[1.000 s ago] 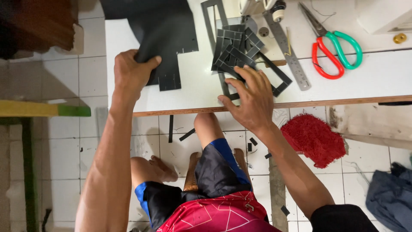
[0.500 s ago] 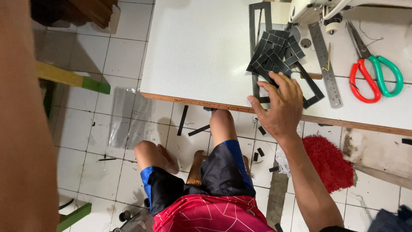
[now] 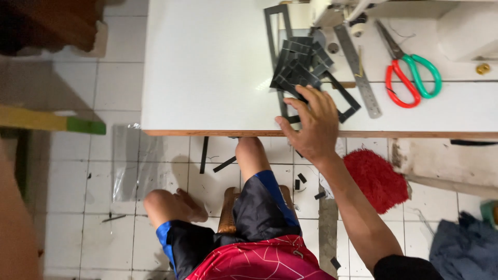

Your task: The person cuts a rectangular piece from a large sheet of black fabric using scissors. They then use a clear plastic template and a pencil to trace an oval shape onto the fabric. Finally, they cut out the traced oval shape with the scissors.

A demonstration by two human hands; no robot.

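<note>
One hand, the right hand (image 3: pixel 311 124), lies flat with its fingers spread wide on a pile of dark cut pieces (image 3: pixel 300 70), near the front edge of the white table (image 3: pixel 207 67). It grips nothing. The left hand cannot be seen. Scissors (image 3: pixel 410 72) and a metal ruler (image 3: pixel 358 70) lie nearby.

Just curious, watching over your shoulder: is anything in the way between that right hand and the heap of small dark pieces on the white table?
Nothing visible: the right hand already rests against the pile of small dark rectangular pieces.
</note>
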